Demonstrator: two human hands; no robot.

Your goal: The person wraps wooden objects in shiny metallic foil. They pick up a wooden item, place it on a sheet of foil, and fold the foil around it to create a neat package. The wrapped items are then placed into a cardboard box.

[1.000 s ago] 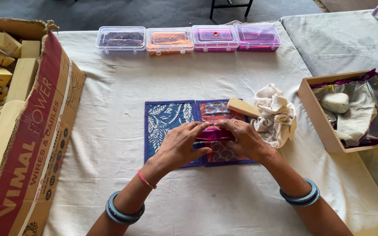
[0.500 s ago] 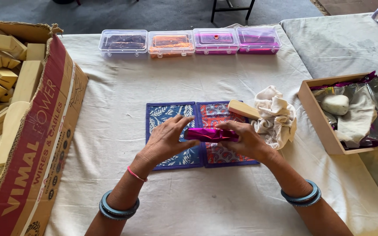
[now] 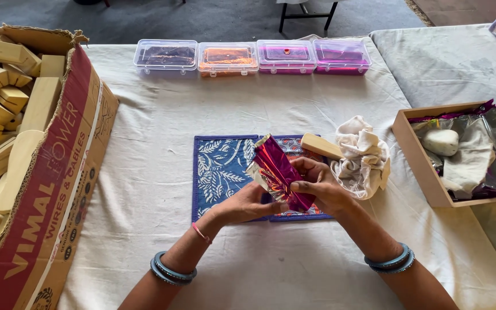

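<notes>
Near the desk's front edge, two forearms with blue bangles reached inward over the pale cloth [image 3: 144, 172] covering the desk. At the middle of the desk, the left hand [image 3: 247, 204] and the right hand [image 3: 320, 186] met over a blue patterned mat [image 3: 220, 172]. Between them sat a block wrapped in shiny magenta foil [image 3: 279, 172], tilted, its upper end leaning toward the left and far side. The right hand's grip was clenched around the lower end of the wrapped block, thumb on the foil's face and fingers curled behind. The left hand's grip pressed against the block's lower left side from beneath, fingers closed on the foil there. The block was lifted above the mat, not resting flat.

Just beyond the right hand lay a bare wooden block [image 3: 321, 146], and beside it, toward the right edge, a crumpled white rag [image 3: 364, 155]. Farther right, at the desk's right edge, stood an open wooden box [image 3: 417, 155] holding foil sheets, cloth and a pale rounded lump. Along the left edge stood a large cardboard carton [image 3: 64, 172] filled with wooden blocks. At the far edge, four clear plastic boxes [image 3: 254, 56] stood in a row, touching side by side.
</notes>
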